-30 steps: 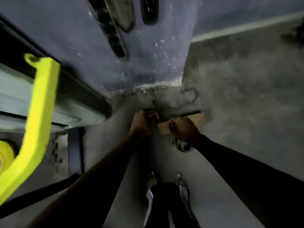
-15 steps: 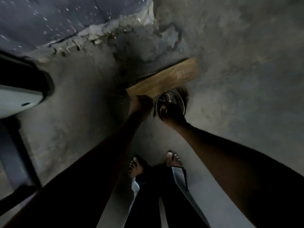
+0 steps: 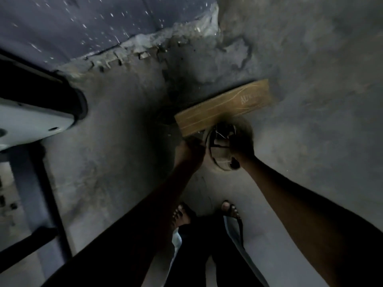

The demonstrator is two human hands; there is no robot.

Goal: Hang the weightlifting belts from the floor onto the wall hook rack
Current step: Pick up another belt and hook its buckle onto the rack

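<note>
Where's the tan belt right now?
Head view, centre-right: the tan belt angles over the concrete floor, its lower end at the left hand.

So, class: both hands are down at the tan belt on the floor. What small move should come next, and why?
Probably lift the tan belt clear of the concrete floor. The left hand grips its near end and the right hand is closed on the coiled buckle end, while the tan length looks to lie on the ground.
</note>
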